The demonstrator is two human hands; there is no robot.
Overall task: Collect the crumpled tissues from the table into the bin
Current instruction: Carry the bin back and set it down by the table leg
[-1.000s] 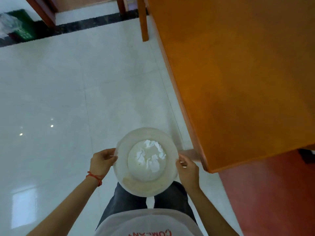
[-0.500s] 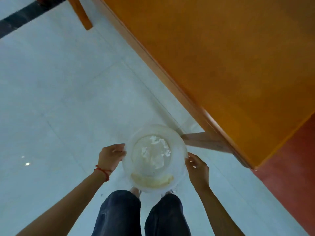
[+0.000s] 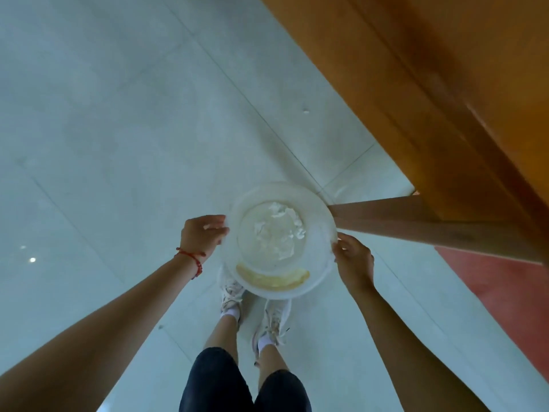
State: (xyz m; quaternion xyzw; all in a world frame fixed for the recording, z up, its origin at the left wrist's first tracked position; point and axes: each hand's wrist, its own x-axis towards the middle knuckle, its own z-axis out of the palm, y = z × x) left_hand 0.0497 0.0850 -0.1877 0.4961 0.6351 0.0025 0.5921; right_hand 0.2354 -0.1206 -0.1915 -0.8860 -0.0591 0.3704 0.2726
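The bin (image 3: 280, 239), a pale translucent round tub, hangs over the floor (image 3: 118, 114) just off the corner of the worktop (image 3: 445, 69); the left hand (image 3: 202, 236) is closed on its left rim and the right hand (image 3: 352, 260) on its right rim, fingers curled over the edge, so both carry it together; the crumpled tissues (image 3: 279, 230) lie bunched at its bottom, toward the far side, and the visible stretch of worktop near this corner bears none.

The likeliest trouble, as I judge it, is a tilt; the grips sit only on the thin rim, so if one hand slackens or lifts ahead of the other the tub tips and the light tissues slide out onto the floor; the rim may also flex under a pinch and slip free. The bin's far right edge hangs close to the worktop leg (image 3: 401, 221); a careless swing could knock it there and jolt the load. The white shoes (image 3: 255, 301) stand directly beneath, so lowering it blind risks landing it on a foot.
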